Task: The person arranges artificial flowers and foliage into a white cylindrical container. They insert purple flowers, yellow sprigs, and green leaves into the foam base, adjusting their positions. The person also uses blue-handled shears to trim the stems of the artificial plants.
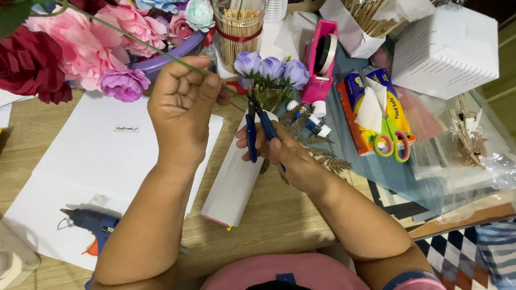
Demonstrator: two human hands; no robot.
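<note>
Over a wooden bench (279,215), the left hand (180,110) pinches a thin green wire stem (134,40) between closed fingers, while the right hand (293,158) grips blue-handled wire cutters (258,126) at the stem's near end, beside purple fabric flowers (271,69) and a white paper roll (236,177); a blue glue gun (94,225) lies near left.

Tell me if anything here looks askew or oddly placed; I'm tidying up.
Two things stand out. The blue glue gun lies tipped on its side on the white paper sheet. The green-and-pink scissors sit loosely on top of the yellow-and-blue box, over a scrap of white paper.
</note>
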